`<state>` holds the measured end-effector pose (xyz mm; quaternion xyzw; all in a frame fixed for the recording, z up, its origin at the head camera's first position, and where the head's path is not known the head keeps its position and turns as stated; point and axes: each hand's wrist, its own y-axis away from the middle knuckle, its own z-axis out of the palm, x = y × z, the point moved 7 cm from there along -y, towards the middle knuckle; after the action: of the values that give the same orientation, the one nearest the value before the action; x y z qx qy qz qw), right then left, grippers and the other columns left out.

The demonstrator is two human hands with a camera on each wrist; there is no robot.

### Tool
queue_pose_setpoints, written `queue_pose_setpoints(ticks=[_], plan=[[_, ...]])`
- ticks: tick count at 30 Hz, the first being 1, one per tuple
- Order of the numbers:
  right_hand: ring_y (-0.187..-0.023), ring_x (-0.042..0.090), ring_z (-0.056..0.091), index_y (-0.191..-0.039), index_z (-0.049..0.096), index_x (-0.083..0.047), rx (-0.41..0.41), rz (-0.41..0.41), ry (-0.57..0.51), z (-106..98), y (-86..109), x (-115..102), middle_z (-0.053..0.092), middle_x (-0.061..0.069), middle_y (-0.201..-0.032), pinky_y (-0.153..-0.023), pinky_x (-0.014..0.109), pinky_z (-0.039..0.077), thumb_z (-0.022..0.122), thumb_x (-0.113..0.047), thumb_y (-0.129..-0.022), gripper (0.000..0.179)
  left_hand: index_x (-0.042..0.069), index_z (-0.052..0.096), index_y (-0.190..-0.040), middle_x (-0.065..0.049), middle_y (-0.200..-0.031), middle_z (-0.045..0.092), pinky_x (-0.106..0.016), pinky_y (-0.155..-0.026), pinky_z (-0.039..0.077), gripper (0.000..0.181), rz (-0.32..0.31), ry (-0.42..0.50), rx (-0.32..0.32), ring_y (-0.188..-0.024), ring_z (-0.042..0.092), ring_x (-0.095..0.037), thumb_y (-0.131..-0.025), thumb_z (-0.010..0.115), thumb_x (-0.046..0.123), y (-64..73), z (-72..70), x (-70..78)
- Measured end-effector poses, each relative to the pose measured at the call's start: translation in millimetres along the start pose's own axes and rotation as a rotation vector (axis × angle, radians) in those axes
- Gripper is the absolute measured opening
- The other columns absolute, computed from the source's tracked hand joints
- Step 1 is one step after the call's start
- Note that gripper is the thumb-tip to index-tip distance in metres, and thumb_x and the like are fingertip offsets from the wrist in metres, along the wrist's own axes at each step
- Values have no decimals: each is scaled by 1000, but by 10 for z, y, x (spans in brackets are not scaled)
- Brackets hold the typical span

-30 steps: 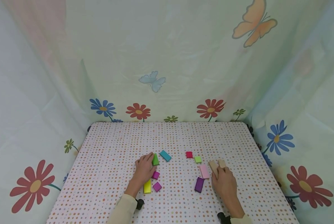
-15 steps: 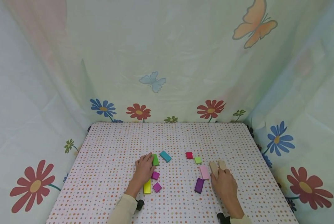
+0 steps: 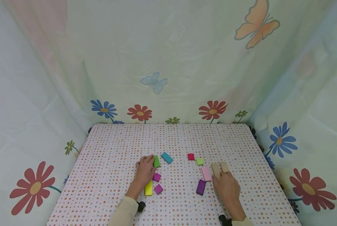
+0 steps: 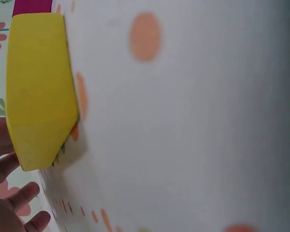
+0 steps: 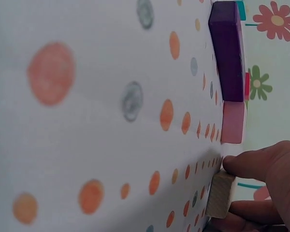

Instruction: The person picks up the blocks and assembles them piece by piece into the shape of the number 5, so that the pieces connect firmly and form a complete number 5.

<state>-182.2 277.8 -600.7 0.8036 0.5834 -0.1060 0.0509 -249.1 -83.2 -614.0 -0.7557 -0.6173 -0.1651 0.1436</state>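
Note:
In the head view, my left hand (image 3: 145,169) bends over the green block (image 3: 156,161), holding it with the index finger by its far left corner and the thumb at its near end. The left wrist view shows that hand's spread fingers, partly covered by a yellow block (image 4: 41,87); the green block is hidden there. My right hand (image 3: 227,187) pinches a plain wooden block (image 5: 221,194), thumb on one side and fingers on the other. A second wooden block (image 3: 223,166) lies just right of it, by the index finger. Both held blocks are down on the table.
Two magenta blocks (image 3: 158,188) lie right of the yellow one; a blue block (image 3: 166,157) lies beyond. Red (image 3: 191,156), light green (image 3: 199,161), pink (image 3: 206,174) and purple (image 3: 201,187) blocks curve left of the right hand. Printed curtains (image 3: 168,62) enclose the dotted table (image 3: 174,135).
Both hands stay almost where they were. The left index finger has drawn back slightly at the green block, and the right hand has shifted very slightly; the other blocks have not moved.

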Motion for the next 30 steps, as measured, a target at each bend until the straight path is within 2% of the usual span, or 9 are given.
queue_pose_setpoints(ticks=[4, 9, 16, 20, 24, 27, 30], plan=[[-57, 17, 48, -122, 71, 12, -5, 19, 10, 0, 1, 5, 62, 16, -82, -47, 27, 37, 78, -31, -95, 51, 6, 58, -150, -12, -162, 51, -68, -116, 37, 51, -12, 8, 20, -147, 40, -41, -103, 69, 21, -4, -19, -3], [-60, 17, 49, -124, 69, 12, -11, 56, -8, 16, 2, 19, 64, 18, -86, -49, 26, 36, 78, -30, -95, 52, 5, 59, -149, -12, -161, 52, -67, -114, 39, 50, -13, 20, 36, -144, 42, -41, -103, 70, 20, 1, -22, -5], [-59, 17, 48, -123, 70, 13, 58, 37, -68, -33, -6, 20, 64, 19, -88, -48, 27, 34, 79, -26, -94, 50, 5, 58, -150, -11, -161, 52, -65, -114, 39, 50, -18, 16, 57, -144, 42, -39, -103, 69, 20, -1, -21, -17], [-59, 19, 52, -124, 70, 13, 107, -5, -95, -93, -19, -2, 70, 27, -102, -47, 28, 38, 79, -24, -93, 49, 5, 58, -150, -12, -161, 53, -65, -114, 39, 51, -8, 36, 72, -143, 42, -38, -103, 69, 20, 0, -34, 2], [-61, 20, 54, -123, 72, 11, 123, -72, -123, -146, -44, -79, 71, 28, -107, -49, 30, 40, 79, -25, -93, 48, 6, 58, -150, -11, -161, 52, -66, -114, 38, 51, 16, 86, 72, -144, 42, -38, -103, 69, 20, 9, -68, 70], [-72, 30, 67, -123, 71, 11, 108, -115, -148, -180, -48, -172, 71, 31, -117, -56, 40, 54, 79, -26, -94, 48, 5, 57, -151, -12, -162, 52, -66, -112, 38, 51, 51, 125, 65, -144, 42, -39, -103, 69, 19, 24, -104, 164], [-79, 33, 70, -123, 72, 9, 93, -144, -159, -197, -48, -276, 71, 29, -117, -64, 45, 58, 78, -28, -95, 47, 3, 57, -151, -12, -162, 51, -64, -109, 39, 52, 96, 142, 61, -143, 42, -39, -103, 69, 19, 39, -112, 278]])
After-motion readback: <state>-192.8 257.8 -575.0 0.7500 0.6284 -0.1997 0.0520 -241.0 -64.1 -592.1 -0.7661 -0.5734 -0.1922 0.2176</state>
